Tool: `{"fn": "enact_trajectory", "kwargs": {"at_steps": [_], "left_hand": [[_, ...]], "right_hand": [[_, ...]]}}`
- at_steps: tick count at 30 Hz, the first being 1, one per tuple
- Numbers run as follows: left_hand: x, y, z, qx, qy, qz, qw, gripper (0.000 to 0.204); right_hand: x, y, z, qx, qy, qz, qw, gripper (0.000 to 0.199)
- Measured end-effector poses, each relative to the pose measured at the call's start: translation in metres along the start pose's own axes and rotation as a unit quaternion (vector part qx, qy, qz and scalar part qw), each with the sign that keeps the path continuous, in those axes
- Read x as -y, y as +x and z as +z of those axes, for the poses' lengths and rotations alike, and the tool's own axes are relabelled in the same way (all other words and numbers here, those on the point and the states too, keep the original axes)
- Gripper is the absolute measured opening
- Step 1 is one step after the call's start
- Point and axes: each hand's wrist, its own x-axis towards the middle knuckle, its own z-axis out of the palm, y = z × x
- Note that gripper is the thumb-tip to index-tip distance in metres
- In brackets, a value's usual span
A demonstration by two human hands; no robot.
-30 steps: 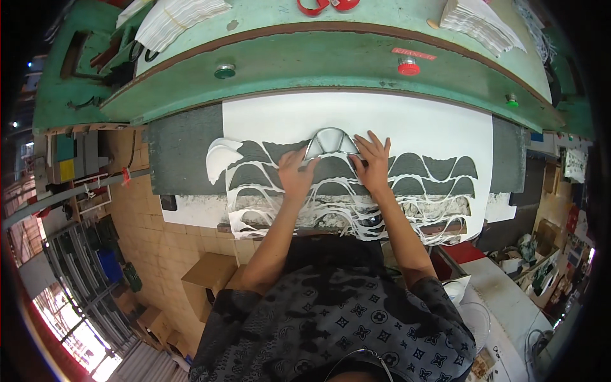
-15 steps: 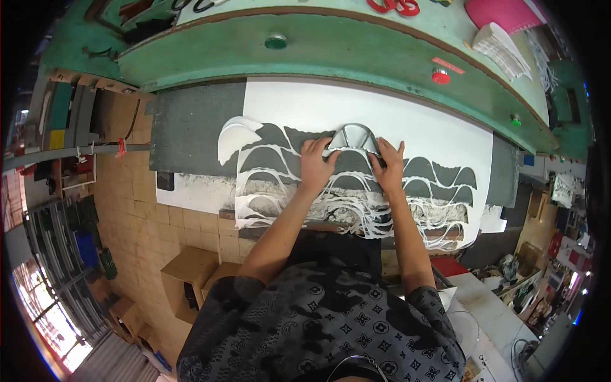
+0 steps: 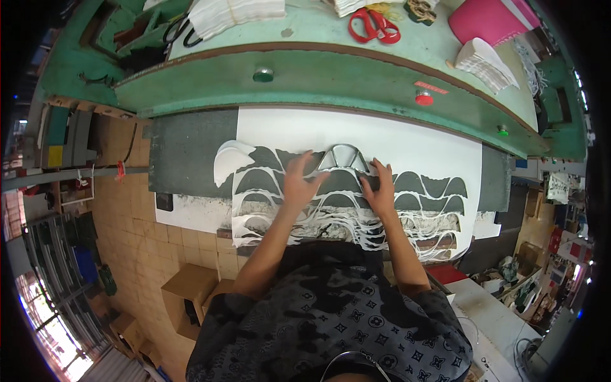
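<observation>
A metal cutting die (image 3: 344, 146), half-round with inner struts, lies on the white sheet (image 3: 356, 127) at the edge of its uncut part. My left hand (image 3: 301, 183) hovers by the die's left side, fingers spread and nothing in them. Beside its right end is my right hand (image 3: 380, 188), thumb and fingers apart, also without a hold. Whether a fingertip still touches the die is hard to see. Nearer me, the sheet is a web of thin strips around curved cut-outs. A small stack of white curved pieces (image 3: 230, 163) rests at the sheet's left edge.
A green machine beam (image 3: 344, 79) with a red button (image 3: 424, 97) and a green button (image 3: 503, 130) spans the far side. On the ledge behind lie red scissors (image 3: 374, 27), white stacked pieces (image 3: 487, 63) and a pink container (image 3: 490, 22). A cardboard box (image 3: 189, 290) stands lower left.
Both hands have let go of the die and drawn slightly apart from it. The view has tilted, so the beam and sheet sit lower and more of the ledge shows.
</observation>
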Motion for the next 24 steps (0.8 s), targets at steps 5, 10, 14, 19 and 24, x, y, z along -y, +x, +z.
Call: {"fn": "enact_trajectory", "kwargs": {"at_steps": [5,10,14,19,24], "left_hand": [[-0.019,0.048,-0.065,-0.078,-0.15,-0.06,0.984,0.035],[-0.047,0.089,-0.114,-0.159,-0.229,-0.051,0.959,0.032],[-0.051,0.078,-0.129,-0.19,-0.158,-0.024,0.969,0.042],[-0.046,-0.026,-0.095,-0.115,-0.007,0.034,0.993,0.037],[-0.013,-0.154,-0.075,0.191,0.092,0.05,0.976,0.028]], "right_hand": [[0.017,-0.092,-0.042,0.146,0.024,0.024,0.989,0.053],[0.045,-0.139,-0.057,0.281,0.011,-0.078,0.956,0.05],[0.045,-0.155,-0.049,0.256,0.006,-0.082,0.963,0.054],[0.032,-0.177,-0.053,0.216,0.009,-0.104,0.971,0.064],[0.035,-0.19,-0.053,0.087,0.0,-0.086,0.992,0.062]]}}
